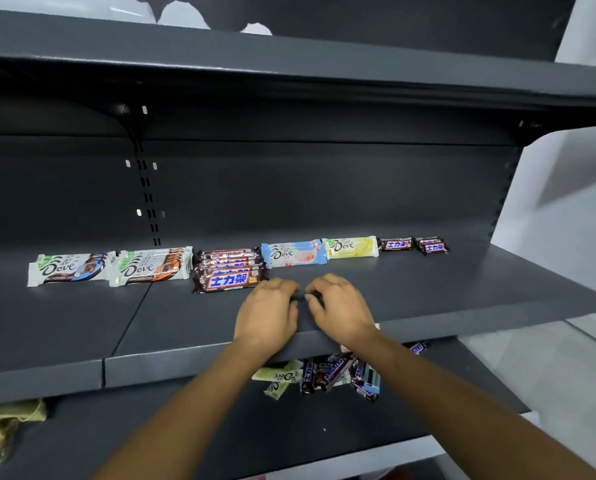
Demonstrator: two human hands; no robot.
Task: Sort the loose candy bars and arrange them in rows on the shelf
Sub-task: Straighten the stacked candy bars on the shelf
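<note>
On the shelf (pixel 358 299) my rows run left to right: two Dove stacks (pixel 109 268), a Snickers stack (pixel 229 271), a blue Dove bar (pixel 293 253), a yellow Dove bar (pixel 352 247), small Snickers (pixel 414 244). My left hand (pixel 267 315) and right hand (pixel 339 313) rest curled and near each other, each grip narrow, apparently empty. A loose pile (pixel 327 374) waits on the lower shelf (pixel 220 427); sorting looks partway done.

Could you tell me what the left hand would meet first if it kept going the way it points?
Probably the blue-and-pink Dove bar: the left hand points toward the back of the shelf, with only bare shelf between, though depth is uncertain.
</note>
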